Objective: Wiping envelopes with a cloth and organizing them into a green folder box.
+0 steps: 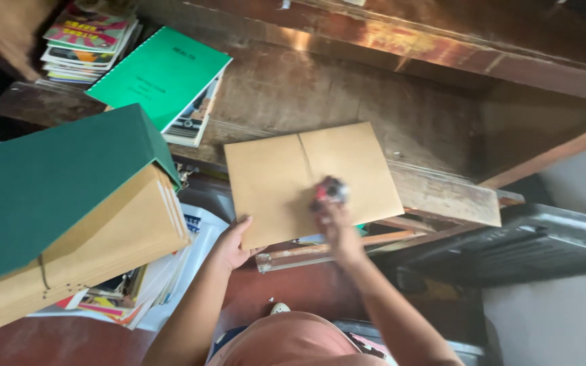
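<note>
1. Head view, centre: a flat tan paper-covered book or folder (306, 179) with a seam down its middle lies on a worn brown wooden surface (347, 95), its near edge jutting out past the surface's front edge.
2. The left hand (233, 242) grips the near left corner of the tan cover, thumb on top and fingers curled under the edge.
3. The right hand (334, 210) is closed around a small bunched rag or pad of dark and red cloth (329, 191), which presses on the lower right half of the tan cover. The hand and cloth are blurred, so the grip of each finger cannot be told.
4. Left foreground: a thick tan bound volume with a dark green cloth spine and cover (55, 203) sits tilted, close to the camera, on top of a pile of loose coloured magazines and white papers (137, 291).
5. Upper left on the surface: a bright green spiral-bound booklet (161, 74) rests on a short stack of books; behind it lies a stack of colourful magazines (86, 41).
6. Right: a dark grey plastic crate or tray (530, 244) stands beside the surface, just past a worn wooden board (442, 196).
</note>
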